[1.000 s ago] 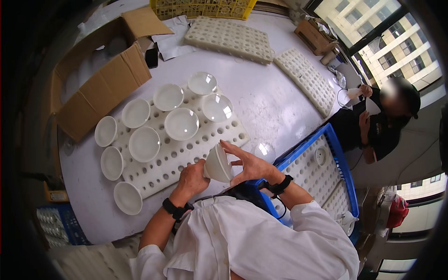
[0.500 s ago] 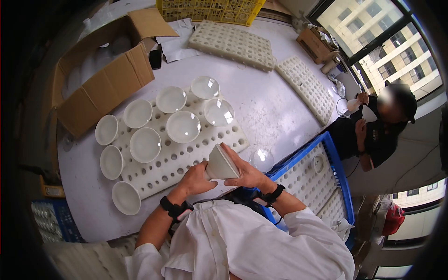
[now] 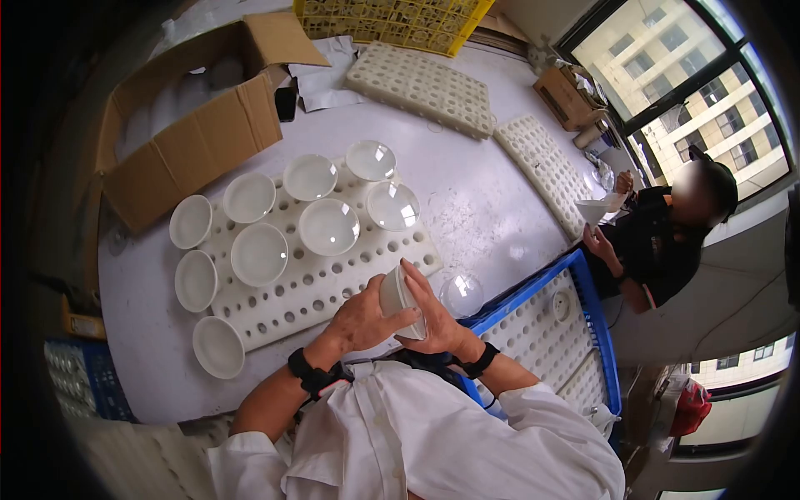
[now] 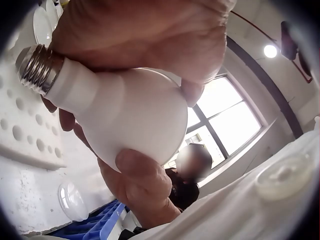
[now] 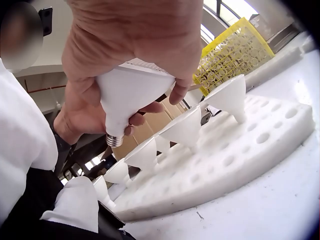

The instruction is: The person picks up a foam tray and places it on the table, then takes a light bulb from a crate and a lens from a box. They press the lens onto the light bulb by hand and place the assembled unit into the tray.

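Both hands hold one white light bulb (image 3: 393, 293) with a flared body, in front of the shirt. My left hand (image 3: 362, 321) wraps its body, thumb reaching across to the rim. My right hand (image 3: 437, 321) grips the wide end from the other side, fingers spread over its face. The bulb's metal screw base (image 4: 37, 70) shows in the left wrist view; in the right wrist view it points down. Beyond the hands, several similar white bulbs (image 3: 329, 227) stand face up in a perforated white foam tray (image 3: 333, 287). A clear dome cover (image 3: 461, 296) lies beside my right hand.
A blue crate (image 3: 596, 312) with foam trays stands at the right. An open cardboard box (image 3: 192, 154) is at the back left, a yellow crate (image 3: 392, 21) at the far edge. More foam trays (image 3: 421, 87) lie behind. Another person (image 3: 667, 242) works at the right.
The bulb has turned between my hands and its rim stands more upright. My left hand has shifted farther over it, thumb now at the rim. The other person has lowered their white part.
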`<act>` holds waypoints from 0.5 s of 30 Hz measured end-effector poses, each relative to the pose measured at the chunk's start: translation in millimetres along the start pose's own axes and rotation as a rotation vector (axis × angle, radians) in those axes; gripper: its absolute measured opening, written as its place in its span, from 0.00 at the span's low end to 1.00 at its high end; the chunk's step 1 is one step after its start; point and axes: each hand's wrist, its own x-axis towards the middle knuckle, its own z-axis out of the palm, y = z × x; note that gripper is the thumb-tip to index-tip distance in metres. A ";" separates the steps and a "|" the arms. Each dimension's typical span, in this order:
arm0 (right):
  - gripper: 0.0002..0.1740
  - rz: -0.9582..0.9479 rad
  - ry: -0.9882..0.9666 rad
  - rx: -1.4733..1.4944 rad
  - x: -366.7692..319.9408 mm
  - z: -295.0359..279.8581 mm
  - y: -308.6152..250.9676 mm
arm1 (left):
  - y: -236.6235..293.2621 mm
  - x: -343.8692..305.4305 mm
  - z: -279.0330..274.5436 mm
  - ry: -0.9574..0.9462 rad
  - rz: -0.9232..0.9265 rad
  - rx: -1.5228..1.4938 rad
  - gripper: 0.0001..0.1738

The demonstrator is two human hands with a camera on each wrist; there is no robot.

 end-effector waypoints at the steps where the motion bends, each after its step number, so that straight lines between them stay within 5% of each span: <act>1: 0.64 0.000 -0.003 0.000 -0.7 0.8 1.4 | 2.5 -0.7 0.3 0.011 0.014 0.022 0.45; 15: 0.61 -0.052 0.029 -0.064 6.0 -2.1 -1.7 | 3.9 -2.1 -0.5 0.017 0.070 0.102 0.49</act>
